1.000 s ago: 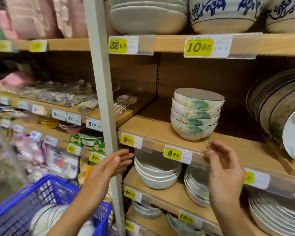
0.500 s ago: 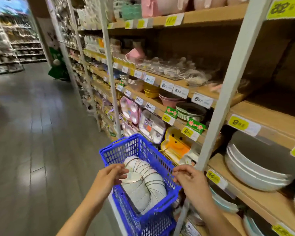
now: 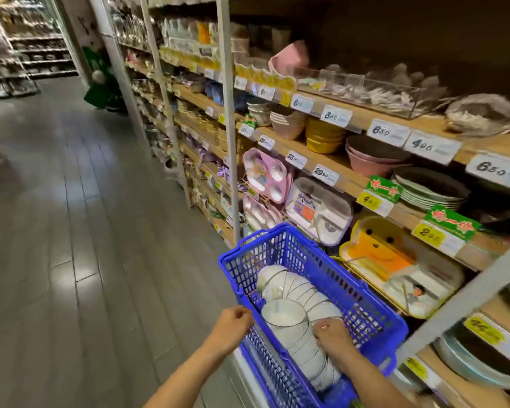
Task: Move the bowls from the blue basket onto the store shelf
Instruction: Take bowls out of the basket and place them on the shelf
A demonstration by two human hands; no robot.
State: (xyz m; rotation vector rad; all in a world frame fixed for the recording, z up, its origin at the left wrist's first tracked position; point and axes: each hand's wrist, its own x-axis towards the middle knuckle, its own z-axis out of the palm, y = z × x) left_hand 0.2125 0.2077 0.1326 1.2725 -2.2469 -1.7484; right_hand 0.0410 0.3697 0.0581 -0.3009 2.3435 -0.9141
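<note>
Light comes from overhead, and pale glare patches sit on the grey floor point(image 3: 80, 278). Up at the right, the top shelf point(image 3: 424, 30) sinks into deep shadow. Motion blur smears the price labels point(image 3: 389, 132), and the far aisle point(image 3: 27, 54) is soft mush. Wide-angle bend tilts the white shelf post point(image 3: 228, 113). Sharpest and brightest: the blue basket point(image 3: 306, 260) and the white bowls point(image 3: 283, 316).
</note>
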